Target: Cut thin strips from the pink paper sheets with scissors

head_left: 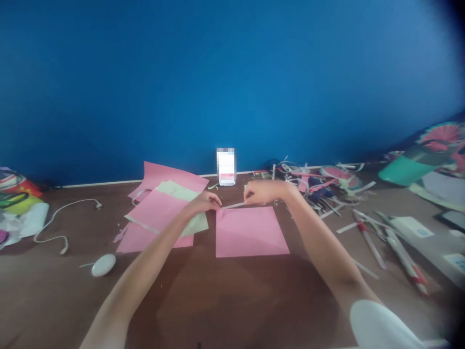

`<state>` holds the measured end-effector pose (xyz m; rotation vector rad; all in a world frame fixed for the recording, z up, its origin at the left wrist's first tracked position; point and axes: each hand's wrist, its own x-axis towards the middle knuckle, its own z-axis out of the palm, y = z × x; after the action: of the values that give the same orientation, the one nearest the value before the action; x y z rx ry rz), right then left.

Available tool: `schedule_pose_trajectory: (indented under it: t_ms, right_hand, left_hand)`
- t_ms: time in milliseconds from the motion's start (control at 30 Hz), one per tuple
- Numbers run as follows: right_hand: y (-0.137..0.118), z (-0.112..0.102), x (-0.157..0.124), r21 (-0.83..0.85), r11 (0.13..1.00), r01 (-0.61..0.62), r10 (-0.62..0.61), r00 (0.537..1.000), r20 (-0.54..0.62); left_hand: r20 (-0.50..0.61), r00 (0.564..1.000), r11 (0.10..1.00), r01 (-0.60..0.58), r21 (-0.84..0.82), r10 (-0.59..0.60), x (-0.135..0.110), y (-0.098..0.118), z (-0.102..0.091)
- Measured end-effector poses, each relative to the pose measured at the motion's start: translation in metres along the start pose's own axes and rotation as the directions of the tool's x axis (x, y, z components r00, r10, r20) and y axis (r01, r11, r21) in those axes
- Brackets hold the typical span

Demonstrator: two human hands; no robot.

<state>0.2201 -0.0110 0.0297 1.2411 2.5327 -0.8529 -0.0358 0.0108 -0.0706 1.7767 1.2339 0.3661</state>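
Observation:
My left hand (207,200) and my right hand (262,192) each pinch one end of a thin pale paper strip (233,205), held level just above the far edge of a pink square sheet (250,231). That sheet lies flat on the brown table (203,300). Both hands have their fingers closed on the strip. To the left of my left hand lies a loose stack of pink sheets (160,208) with a pale green sheet (178,191) among them.
A white round object (103,265) and a white cable (54,223) lie at the left. Paper scraps, strips and pens (366,237) clutter the right side, with a teal cup (403,169) behind. A small upright screen (225,166) leans on the blue wall.

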Motion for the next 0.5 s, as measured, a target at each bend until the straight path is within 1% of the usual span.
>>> schedule_pose_trajectory:
  t_ms: [200,367,500]
  right_hand:
    - [-0.0018,0.0013,-0.0002,0.006,1.000,-0.006,0.006,1.000,0.003]
    - [-0.0036,0.0016,-0.0003,0.004,1.000,-0.003,0.003,1.000,0.000]
    - [-0.0035,0.0020,0.0005,0.002,1.000,0.008,-0.008,1.000,-0.007]
  left_hand:
    - [-0.013,0.999,0.999,-0.029,0.025,0.030,-0.0012,0.0021,0.0029]
    - [-0.011,1.000,0.999,-0.023,0.036,0.023,-0.0012,0.0015,-0.0032]
    - [0.015,1.000,0.999,-0.027,0.044,0.027,-0.0004,0.0003,-0.0065]
